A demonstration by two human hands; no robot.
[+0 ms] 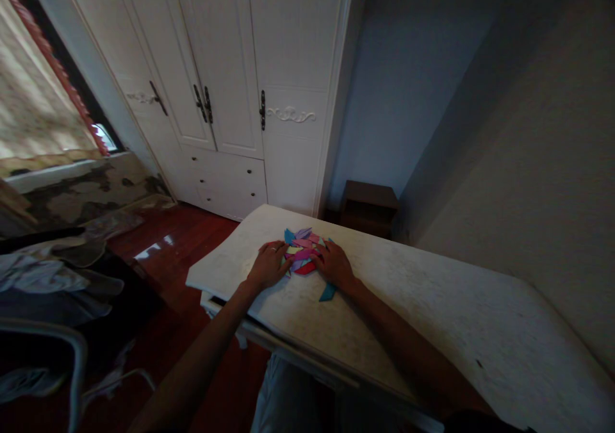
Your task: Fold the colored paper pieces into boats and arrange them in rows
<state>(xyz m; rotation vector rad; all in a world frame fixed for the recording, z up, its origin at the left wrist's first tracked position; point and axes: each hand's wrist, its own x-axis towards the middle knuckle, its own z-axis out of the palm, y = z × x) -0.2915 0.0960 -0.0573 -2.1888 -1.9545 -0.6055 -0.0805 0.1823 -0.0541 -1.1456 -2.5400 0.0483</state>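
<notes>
A heap of colourful folded paper pieces (302, 253) in pink, purple, red, yellow and blue lies on the pale table (408, 279). My left hand (269, 265) rests at the heap's left side, its fingers stretched over the edge pieces. From the right, my right hand (335, 265) reaches onto the heap with its fingers apart and touching the papers. Neither hand visibly lifts a piece. One teal paper piece (327, 292) lies apart, just below my right hand. The parts of the heap under my fingers are hidden.
Beyond the table stands a white wardrobe (293, 151) with dark handles, and a brown nightstand (369, 196) is by the wall. A partly open drawer (269, 330) sits under the table's front edge. At left, clothes (48, 279) lie near a metal tube frame (79, 356).
</notes>
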